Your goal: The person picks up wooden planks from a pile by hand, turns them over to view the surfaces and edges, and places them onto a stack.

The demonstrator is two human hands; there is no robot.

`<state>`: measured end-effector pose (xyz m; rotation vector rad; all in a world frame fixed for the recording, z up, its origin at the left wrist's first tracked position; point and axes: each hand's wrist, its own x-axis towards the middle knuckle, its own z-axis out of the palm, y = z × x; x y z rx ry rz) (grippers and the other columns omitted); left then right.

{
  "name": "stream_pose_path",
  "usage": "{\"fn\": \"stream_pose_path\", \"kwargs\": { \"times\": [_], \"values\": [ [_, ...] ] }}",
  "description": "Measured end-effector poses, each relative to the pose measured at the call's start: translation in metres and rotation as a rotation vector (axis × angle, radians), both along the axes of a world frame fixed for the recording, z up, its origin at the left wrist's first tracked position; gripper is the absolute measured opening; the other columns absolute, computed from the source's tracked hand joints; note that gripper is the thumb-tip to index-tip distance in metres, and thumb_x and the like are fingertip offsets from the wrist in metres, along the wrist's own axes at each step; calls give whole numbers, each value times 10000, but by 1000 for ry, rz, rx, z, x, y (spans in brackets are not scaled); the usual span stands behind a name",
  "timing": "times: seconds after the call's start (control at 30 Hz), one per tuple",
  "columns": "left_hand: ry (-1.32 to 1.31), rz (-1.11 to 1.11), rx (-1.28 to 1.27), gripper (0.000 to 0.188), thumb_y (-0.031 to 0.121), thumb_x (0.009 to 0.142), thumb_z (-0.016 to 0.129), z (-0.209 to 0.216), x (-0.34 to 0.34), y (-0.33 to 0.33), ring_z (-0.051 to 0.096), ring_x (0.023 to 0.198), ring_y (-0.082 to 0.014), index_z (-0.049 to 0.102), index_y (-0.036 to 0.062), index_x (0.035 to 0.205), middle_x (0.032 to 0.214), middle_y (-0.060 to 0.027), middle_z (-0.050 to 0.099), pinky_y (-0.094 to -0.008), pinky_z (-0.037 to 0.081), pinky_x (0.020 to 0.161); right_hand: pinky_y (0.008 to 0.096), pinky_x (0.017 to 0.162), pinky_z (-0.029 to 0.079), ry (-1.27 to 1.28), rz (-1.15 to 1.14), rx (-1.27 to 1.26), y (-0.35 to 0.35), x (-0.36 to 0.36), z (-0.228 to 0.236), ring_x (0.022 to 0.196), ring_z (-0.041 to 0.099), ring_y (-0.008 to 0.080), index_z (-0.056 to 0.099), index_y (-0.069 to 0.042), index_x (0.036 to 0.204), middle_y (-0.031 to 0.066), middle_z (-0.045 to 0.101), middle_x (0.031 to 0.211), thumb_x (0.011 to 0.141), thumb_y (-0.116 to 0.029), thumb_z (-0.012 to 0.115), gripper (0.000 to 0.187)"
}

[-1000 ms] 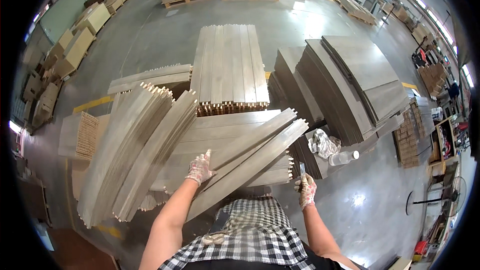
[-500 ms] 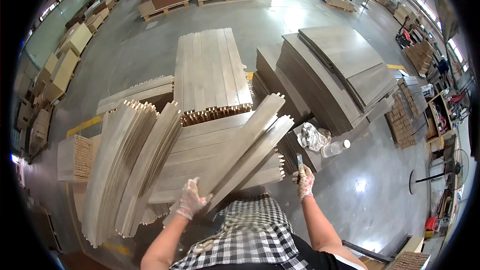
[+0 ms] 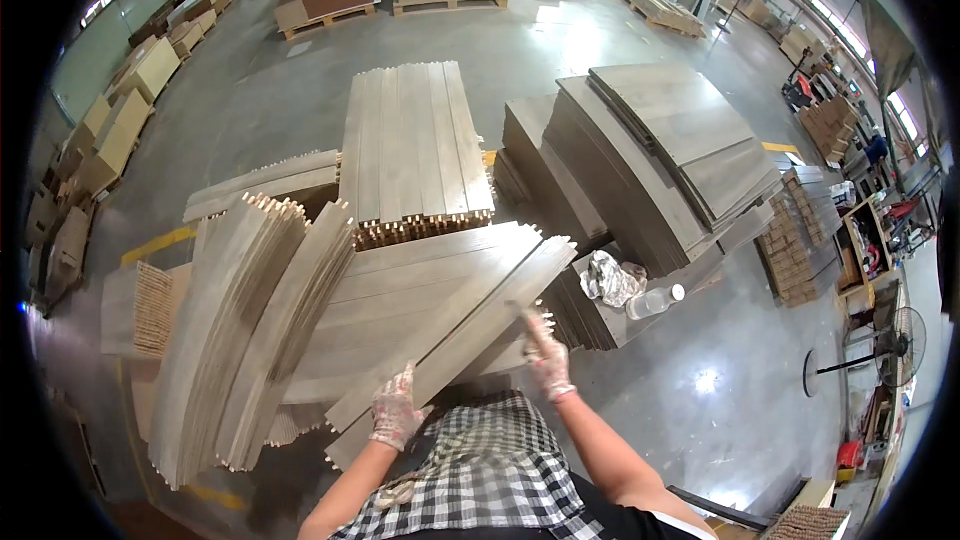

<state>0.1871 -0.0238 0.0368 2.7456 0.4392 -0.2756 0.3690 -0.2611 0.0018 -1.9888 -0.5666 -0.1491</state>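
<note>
Two long grey-brown wooden boards (image 3: pixel 470 315) with light dowel pegs at their ends lie diagonally over a layer of similar boards (image 3: pixel 405 275). My left hand (image 3: pixel 398 410), in a pale glove with reddish patches, rests on the nearer of the two, its fingers stretched out along the surface and the thumb apart. My right hand (image 3: pixel 547 355), gloved alike, is closed on a small flat-bladed tool (image 3: pixel 517 309), whose blade is blurred over that board's far right part. I cannot tell whether the blade touches the wood.
Boards standing on edge (image 3: pixel 225 330) are packed at the left. Beyond is a tall stack of pegged boards (image 3: pixel 405 140). Wide panels (image 3: pixel 690 130) are piled at the right, near crumpled wrapping (image 3: pixel 610 278) and a clear bottle (image 3: pixel 655 302). A black fan (image 3: pixel 900 343) stands far right.
The two diagonal boards have come down flatter onto the layer and lie nearer to me. My right hand has swung left with the tool, from beside the boards to over them.
</note>
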Motion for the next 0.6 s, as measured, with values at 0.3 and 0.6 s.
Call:
{"fn": "stream_pose_path", "kwargs": {
  "times": [0.3, 0.6],
  "values": [
    [-135, 32, -7, 854, 298, 619, 807, -9, -4, -2, 563, 1079, -298, 443, 55, 1353, 1186, -137, 579, -414, 442, 915, 313, 801, 536, 70, 59, -148, -24, 125, -11, 923, 664, 189, 515, -199, 1334, 83, 675, 1069, 812, 37, 506, 573],
    [-97, 11, -6, 878, 292, 608, 817, -14, -3, 1, 545, 1116, -295, 432, 59, 1362, 1236, -135, 560, -413, 439, 932, 315, 948, 494, 81, 82, -44, -26, 129, -11, 1080, 633, 209, 581, -123, 1282, 141, 638, 1186, 705, 131, 519, 634]
  ]
}}
